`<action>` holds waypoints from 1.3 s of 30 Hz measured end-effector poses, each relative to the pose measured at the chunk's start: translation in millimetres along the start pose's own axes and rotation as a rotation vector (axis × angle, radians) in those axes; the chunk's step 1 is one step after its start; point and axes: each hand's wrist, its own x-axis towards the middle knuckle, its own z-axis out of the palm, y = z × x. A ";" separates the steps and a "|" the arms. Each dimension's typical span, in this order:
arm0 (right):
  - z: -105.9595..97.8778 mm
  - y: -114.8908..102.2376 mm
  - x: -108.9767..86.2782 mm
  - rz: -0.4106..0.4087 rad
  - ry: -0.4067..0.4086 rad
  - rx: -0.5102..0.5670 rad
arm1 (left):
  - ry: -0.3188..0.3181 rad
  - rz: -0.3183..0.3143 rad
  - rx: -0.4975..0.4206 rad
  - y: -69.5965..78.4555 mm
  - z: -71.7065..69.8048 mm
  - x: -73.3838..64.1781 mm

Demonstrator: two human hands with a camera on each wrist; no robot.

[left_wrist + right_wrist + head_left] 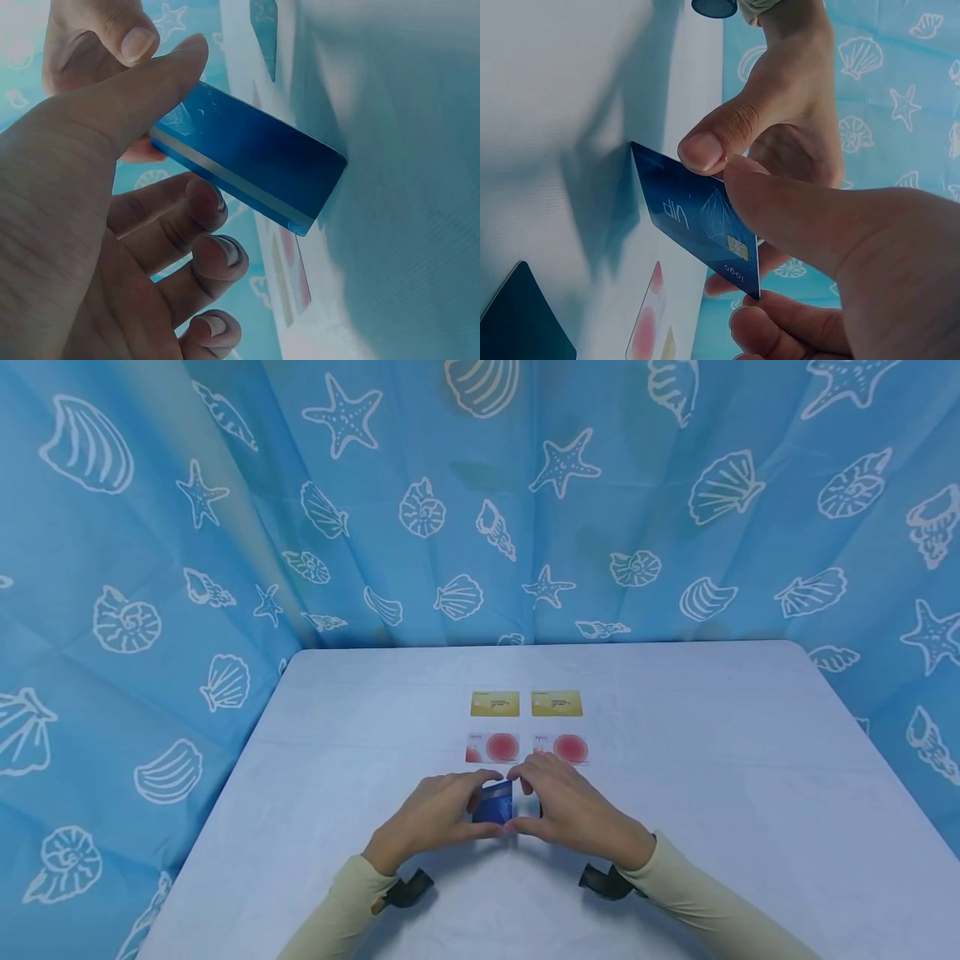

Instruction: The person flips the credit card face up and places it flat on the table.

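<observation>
A blue VIP card (pixel 492 804) with a chip and a stripe on its back is held tilted above the table. My left hand (pixel 438 810) holds it by thumb and fingers from the left, as the left wrist view shows with the card (pixel 255 154) past the thumb. From the right, my right hand (pixel 573 806) pinches its edge, thumb beside the other thumb. The right wrist view shows the card's printed face (pixel 697 221). A second dark card (pixel 525 322) lies on the table, mostly covered by my right hand in the head view.
Beyond the hands, two white cards with red circles (pixel 492 747) lie side by side. Two yellow cards (pixel 495 703) form a row behind them. The white table (pixel 360 710) ends at a blue curtain (pixel 480 502) with shell prints.
</observation>
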 end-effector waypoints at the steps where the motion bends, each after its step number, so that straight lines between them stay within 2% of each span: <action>1: -0.1 -0.3 0.0 0.000 0.001 0.000 | 0.002 0.002 0.002 0.0 0.4 0.1; 9: 0.4 -0.7 0.1 -0.018 0.021 -0.005 | 0.017 0.025 0.022 2.4 -0.2 0.2; 26: -1.2 -1.9 0.3 0.016 0.019 0.004 | 0.048 0.056 0.020 3.3 -2.8 -1.3; 31: -2.3 -1.7 0.7 0.041 0.013 -0.005 | 0.047 0.048 0.022 4.1 -3.1 -1.4; 39: -1.0 0.0 0.1 0.023 -0.005 -0.002 | 0.047 0.038 0.022 6.2 -5.3 -3.0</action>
